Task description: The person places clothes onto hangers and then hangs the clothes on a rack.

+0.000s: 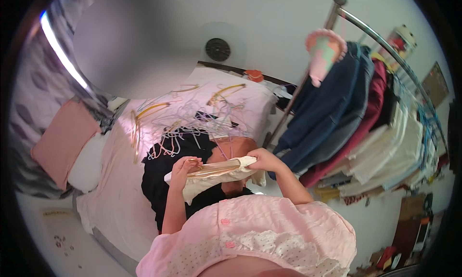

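Both my hands hold a cream-coloured garment (205,183) up in front of my body. A golden clothes hanger (214,168) lies along the garment's upper edge. My left hand (186,168) is closed round the hanger and cloth at one end. At the other end my right hand (265,160) pinches the bunched edge of the cloth. Behind and below them a black garment (155,179) lies on the bed's near part, beside a brown surface (234,147) that I cannot name for certain.
Many thin wire hangers (223,110) lie tangled on the bed (119,204), with a few yellow hangers (155,107) among them. At the right, a metal rack (379,29) bears hanging clothes (325,107). A pink pillow (66,143) leans at the left.
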Action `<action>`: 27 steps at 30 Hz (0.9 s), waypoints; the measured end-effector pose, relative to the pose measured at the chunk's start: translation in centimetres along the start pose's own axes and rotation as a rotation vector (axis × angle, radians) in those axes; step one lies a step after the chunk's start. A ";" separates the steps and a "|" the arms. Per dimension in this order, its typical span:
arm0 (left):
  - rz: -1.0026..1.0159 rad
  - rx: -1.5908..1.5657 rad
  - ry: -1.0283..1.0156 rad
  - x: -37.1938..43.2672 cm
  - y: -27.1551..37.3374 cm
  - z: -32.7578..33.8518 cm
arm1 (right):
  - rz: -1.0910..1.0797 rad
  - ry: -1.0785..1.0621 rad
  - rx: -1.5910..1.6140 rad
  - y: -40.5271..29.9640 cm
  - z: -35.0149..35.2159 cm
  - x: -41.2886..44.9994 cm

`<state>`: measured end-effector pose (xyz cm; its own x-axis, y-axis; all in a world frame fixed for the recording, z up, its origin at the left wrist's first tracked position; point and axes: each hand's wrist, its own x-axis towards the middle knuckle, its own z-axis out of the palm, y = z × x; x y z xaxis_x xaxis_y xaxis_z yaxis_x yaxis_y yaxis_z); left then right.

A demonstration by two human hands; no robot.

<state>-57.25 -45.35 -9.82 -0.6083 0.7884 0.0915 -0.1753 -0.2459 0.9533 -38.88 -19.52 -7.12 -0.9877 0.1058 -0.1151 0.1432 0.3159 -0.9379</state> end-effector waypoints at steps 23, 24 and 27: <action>0.208 1.130 -0.822 1.4 -7.6 24.0 | 0.302 0.714 0.134 6.1 -2.9 -40.6; 0.230 1.072 -0.799 1.0 -7.9 26.1 | 0.325 0.732 0.132 6.5 -3.0 -43.1; 0.232 0.957 -0.831 -0.2 -9.5 31.1 | 0.339 0.811 0.200 7.5 -2.7 -49.3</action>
<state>-31.42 -25.64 -9.98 0.1725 0.9796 0.1035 0.7012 -0.1959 0.6855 11.02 -19.78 -7.63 -0.5354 0.8202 -0.2013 0.3303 -0.0159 -0.9437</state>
